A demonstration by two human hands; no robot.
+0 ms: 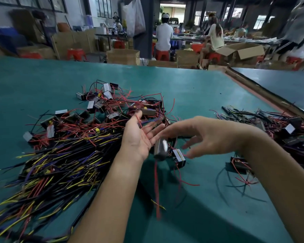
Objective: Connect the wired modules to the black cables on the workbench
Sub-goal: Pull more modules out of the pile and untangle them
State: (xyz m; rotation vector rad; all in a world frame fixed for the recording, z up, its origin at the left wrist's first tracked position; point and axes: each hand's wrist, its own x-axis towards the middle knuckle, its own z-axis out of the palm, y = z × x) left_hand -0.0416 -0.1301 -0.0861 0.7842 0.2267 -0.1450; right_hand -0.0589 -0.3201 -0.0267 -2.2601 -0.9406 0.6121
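On the green table (209, 88), stock is sorted into heaps so that each part type stays within reach. The black cables (63, 160), with yellow, purple and red ends, fan out toward the near-left corner. The wired modules (109, 106), small boxes trailing red leads, lie heaped behind them toward the table's middle. A second tangle of modules and leads (277, 127) lies at the right edge; it is judged to be finished or set-aside work.

Both hands meet over the near middle. The left hand (139, 137) is palm-up with straight fingers. The right hand (207, 137) is spread and relaxed, gripping nothing. One blurred module (161, 149) sits just below the left fingers with its red lead hanging; contact cannot be confirmed. Another module (179, 157) rests beside it. No label or marking is legible.
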